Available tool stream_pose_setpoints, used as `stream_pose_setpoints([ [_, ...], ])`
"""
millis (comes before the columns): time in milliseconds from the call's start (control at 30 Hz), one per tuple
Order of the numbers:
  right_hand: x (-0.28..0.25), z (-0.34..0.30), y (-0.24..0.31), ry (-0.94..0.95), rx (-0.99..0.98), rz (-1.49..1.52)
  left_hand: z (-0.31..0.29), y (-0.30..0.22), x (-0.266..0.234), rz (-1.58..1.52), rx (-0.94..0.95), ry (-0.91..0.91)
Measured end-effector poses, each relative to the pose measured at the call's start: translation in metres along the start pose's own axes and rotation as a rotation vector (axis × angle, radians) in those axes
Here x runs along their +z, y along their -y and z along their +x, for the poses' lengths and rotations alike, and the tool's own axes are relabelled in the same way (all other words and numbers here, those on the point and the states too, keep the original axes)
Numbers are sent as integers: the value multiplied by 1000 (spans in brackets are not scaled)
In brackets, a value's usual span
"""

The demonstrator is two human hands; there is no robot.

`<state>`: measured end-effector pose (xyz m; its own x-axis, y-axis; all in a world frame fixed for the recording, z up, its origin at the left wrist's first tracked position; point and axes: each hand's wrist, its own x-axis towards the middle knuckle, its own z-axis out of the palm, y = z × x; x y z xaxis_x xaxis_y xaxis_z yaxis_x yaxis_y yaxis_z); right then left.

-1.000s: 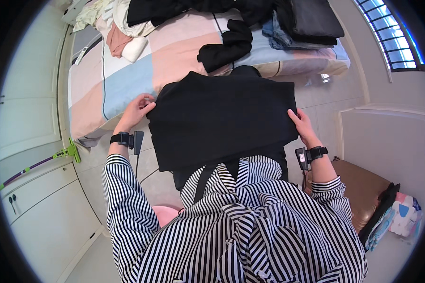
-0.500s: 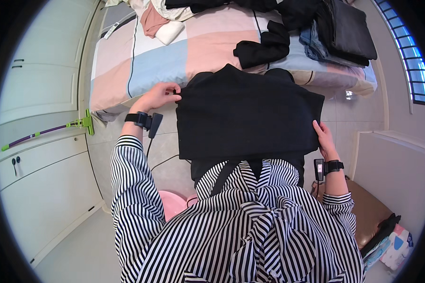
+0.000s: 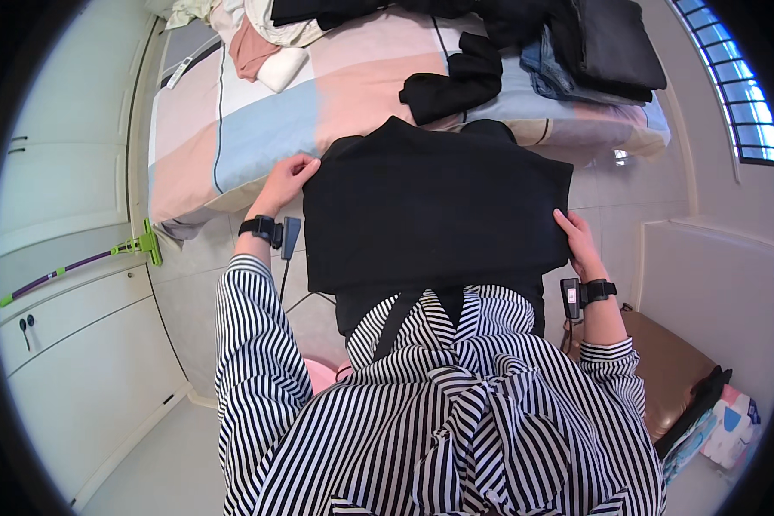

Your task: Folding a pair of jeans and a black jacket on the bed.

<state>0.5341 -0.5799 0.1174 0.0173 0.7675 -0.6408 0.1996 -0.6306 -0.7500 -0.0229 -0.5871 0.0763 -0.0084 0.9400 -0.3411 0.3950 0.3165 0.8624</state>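
Observation:
A black folded garment lies spread across my lap; its exact kind cannot be made out. At its upper left edge, my left hand has thumb and fingers closed together on the cloth. My right hand grips the right edge, thumb on top and the other fingers partly hidden beside and beneath the fabric. The garment's top edge rises to a blunt point near the middle, and its lower edge runs fairly straight over my thighs.
Ahead is a bed with a checked sheet. On it lie a crumpled black garment, a stack of folded trousers and pink and white clothes. A green-headed mop leans at left; a brown stool stands at right.
My left hand's thumb and fingers, slightly parted at the garment's edge before, have come together on it. My right hand keeps its hold. The whole view has shifted a little.

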Motion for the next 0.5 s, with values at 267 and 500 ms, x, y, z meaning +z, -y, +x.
stream_pose_setpoints([
  [267, -6, -13, 15, -106, 240, 67, -20, -2, 31, -151, -231, -210],
  [500, 5, -43, 78, 51, -167, 289, -32, -39, 4, -376, -63, -387],
])
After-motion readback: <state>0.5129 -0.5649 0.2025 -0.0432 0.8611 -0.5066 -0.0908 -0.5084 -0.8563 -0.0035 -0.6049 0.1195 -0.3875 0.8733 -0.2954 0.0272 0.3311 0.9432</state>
